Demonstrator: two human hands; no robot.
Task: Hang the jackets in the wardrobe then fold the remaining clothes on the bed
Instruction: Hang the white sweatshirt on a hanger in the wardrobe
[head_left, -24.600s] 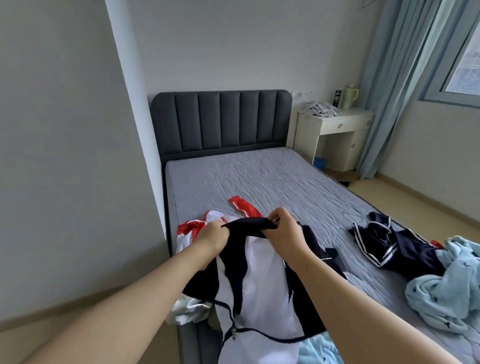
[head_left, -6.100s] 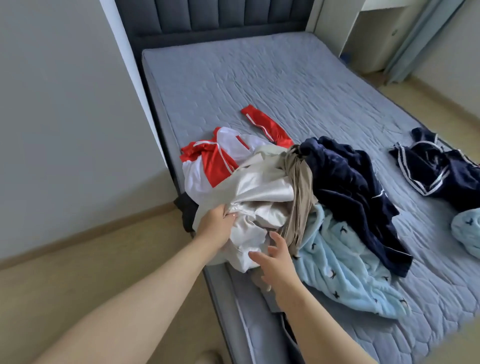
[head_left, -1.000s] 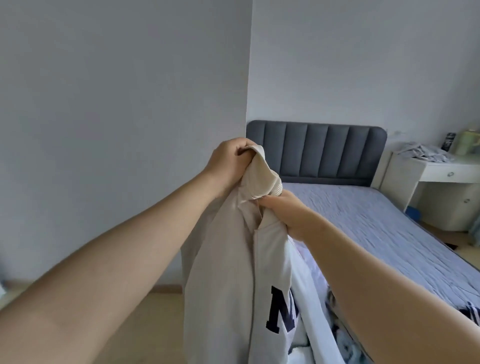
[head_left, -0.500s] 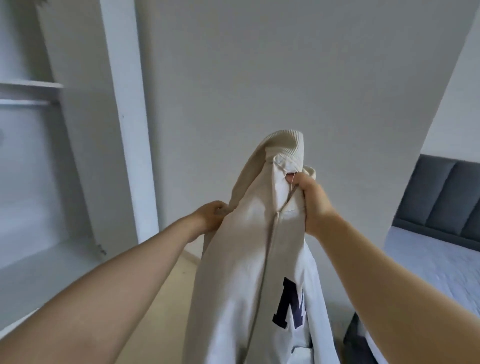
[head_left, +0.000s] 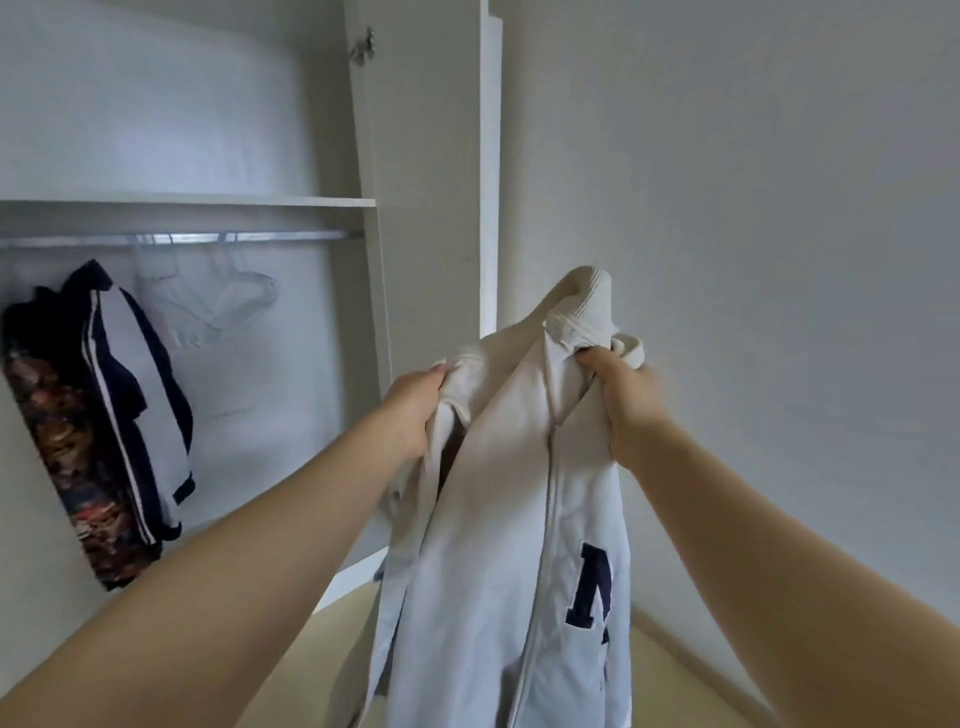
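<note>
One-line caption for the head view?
The left hand and right hand grip a cream zip jacket near its collar, facing an open wardrobe with empty hangers on its rail.

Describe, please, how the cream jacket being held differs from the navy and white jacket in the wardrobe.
The cream jacket is gripped by the left hand and right hand outside the wardrobe; the navy and white jacket hangs inside it. The cream jacket bears a dark letter; the navy and white jacket has stripes.

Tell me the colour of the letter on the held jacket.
Dark navy letter on the cream jacket, head view.
</note>
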